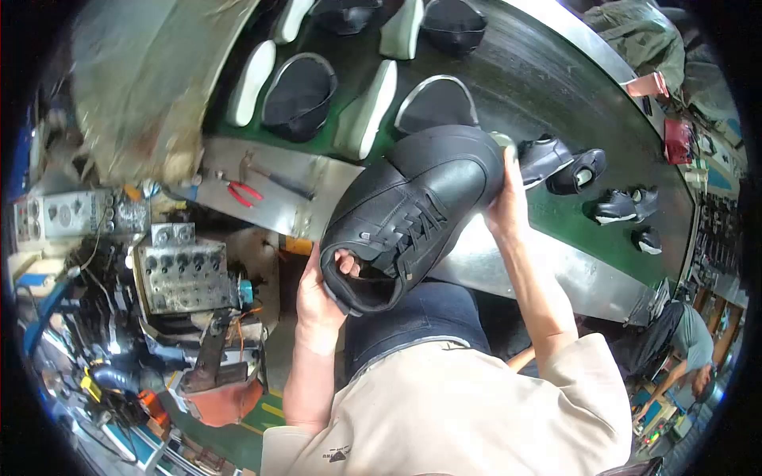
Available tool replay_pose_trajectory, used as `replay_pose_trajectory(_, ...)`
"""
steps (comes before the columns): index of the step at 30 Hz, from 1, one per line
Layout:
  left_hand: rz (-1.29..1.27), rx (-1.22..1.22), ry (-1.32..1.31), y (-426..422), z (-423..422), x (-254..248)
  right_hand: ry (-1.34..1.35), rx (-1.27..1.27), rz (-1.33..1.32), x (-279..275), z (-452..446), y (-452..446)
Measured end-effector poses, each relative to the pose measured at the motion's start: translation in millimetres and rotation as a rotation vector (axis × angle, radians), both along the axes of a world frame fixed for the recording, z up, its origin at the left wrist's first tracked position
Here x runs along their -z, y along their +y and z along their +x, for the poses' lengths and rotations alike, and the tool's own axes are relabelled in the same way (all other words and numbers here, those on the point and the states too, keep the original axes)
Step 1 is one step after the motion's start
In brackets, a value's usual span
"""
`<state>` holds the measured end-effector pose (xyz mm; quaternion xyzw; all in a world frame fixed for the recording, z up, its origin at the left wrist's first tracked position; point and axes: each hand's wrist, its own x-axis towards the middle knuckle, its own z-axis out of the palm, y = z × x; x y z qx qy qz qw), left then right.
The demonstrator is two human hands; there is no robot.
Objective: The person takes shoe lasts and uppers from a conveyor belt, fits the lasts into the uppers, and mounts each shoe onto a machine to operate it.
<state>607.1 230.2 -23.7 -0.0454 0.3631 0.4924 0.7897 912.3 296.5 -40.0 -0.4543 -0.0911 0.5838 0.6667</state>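
A black lace-up shoe [421, 210] is held up in front of me, tilted, its toe to the upper right and its opening toward me. At the heel my left hand [320, 297] grips the collar, with fingertips showing inside the opening. Around the toe's right side my right hand [508, 202] is closed; part of its grip is hidden behind the shoe. Beside that thumb shows a small pale rounded edge [504, 141], too little of it to name. Beyond the shoe, pale soles [367, 111] and black shoe uppers [300, 97] lie on the green-black conveyor belt [548, 75].
Red-handled pliers [240, 193] and a hammer [278, 178] lie on the metal ledge [325, 178] at left. Several finished-looking shoes [578, 172] sit on the belt at right. A machine with knobs [184, 274] stands at my left. Another person [694, 349] bends at far right.
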Motion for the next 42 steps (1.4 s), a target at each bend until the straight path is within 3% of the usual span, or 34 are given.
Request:
replay_pose_trajectory(3, 0.072, -0.027, -0.041, -28.6, -42.7, -11.0, 0.157, -0.108, -0.053, 4.0, -60.3, -13.8)
replay_pose_trajectory(5, -0.139, -0.118, 0.148, -35.4, -60.8, -38.4, 0.218, -0.177, -0.093, 4.1, -97.2, -25.7)
replay_pose_trajectory(6, 0.009, -0.099, 0.017, -43.8, -76.1, -33.8, 0.276, -0.214, -0.131, 4.9, -113.7, -32.6)
replay_pose_trajectory(9, -0.129, -0.124, 0.123, -66.0, -118.6, -14.4, 0.115, -0.307, -0.173, 27.2, -159.0, -54.7)
replay_pose_trajectory(13, -0.022, -0.225, 0.056, -96.7, -157.4, -7.5, 0.034, -0.31, -0.284, -10.7, -217.1, -52.8)
replay_pose_trajectory(15, -0.013, -0.291, 0.061, -108.7, -174.2, 3.3, 0.14, -0.333, -0.014, -47.9, -241.0, -49.2)
replay_pose_trajectory(17, -0.012, -0.349, 0.068, -122.8, -184.9, 8.8, 0.229, -0.438, 0.026, -21.4, -243.0, -54.5)
replay_pose_trajectory(19, 0.085, -0.346, 0.221, -122.4, -189.9, 8.9, -0.124, -0.591, 0.074, -22.7, -259.3, -47.4)
replay_pose_trajectory(21, 0.084, -0.395, 0.201, -127.6, -188.8, 7.3, -0.129, -0.541, 0.013, -19.2, -272.7, -35.5)
replay_pose_trajectory(24, -0.152, -0.531, 0.019, -125.6, -182.5, 9.1, -0.15, -0.451, -0.051, 4.0, -285.4, -6.3)
replay_pose_trajectory(27, -0.09, -0.414, 0.069, -135.6, -171.1, -9.0, -0.156, -0.612, -0.035, 9.5, -288.6, 17.5)
replay_pose_trajectory(32, -0.015, 0.033, 0.129, -154.3, -186.0, 5.0, -0.059, -0.952, -0.131, 3.0, -320.0, 39.1)
replay_pose_trajectory(33, -0.015, 0.016, 0.133, -145.4, -194.9, -0.7, -0.032, -1.002, -0.124, -1.1, -328.5, 43.0)
replay_pose_trajectory(35, 0.339, -0.016, 0.08, -114.9, -218.8, -21.6, -0.006, -1.074, -0.115, -6.9, -349.1, 50.5)
replay_pose_trajectory(37, 0.311, -0.076, 0.086, -103.8, -229.7, -27.4, 0.034, -1.173, -0.111, -16.6, -374.2, 50.4)
replay_pose_trajectory(39, -0.009, -0.167, 0.159, -99.4, -241.1, -28.9, 0.001, -1.177, -0.103, -25.6, -404.3, 43.5)
replay_pose_trajectory(40, -0.012, -0.254, 0.433, -100.5, -236.5, -32.3, -0.02, -1.177, -0.078, -29.9, -418.9, 39.4)
replay_pose_trajectory(41, -0.011, -0.279, 0.439, -103.1, -235.4, -33.1, -0.04, -1.172, -0.053, -33.0, -433.9, 34.7)
replay_pose_trajectory(42, 0.022, -0.383, 0.791, -107.8, -235.8, -33.9, -0.084, -1.162, 0.025, -32.8, -449.9, 27.6)
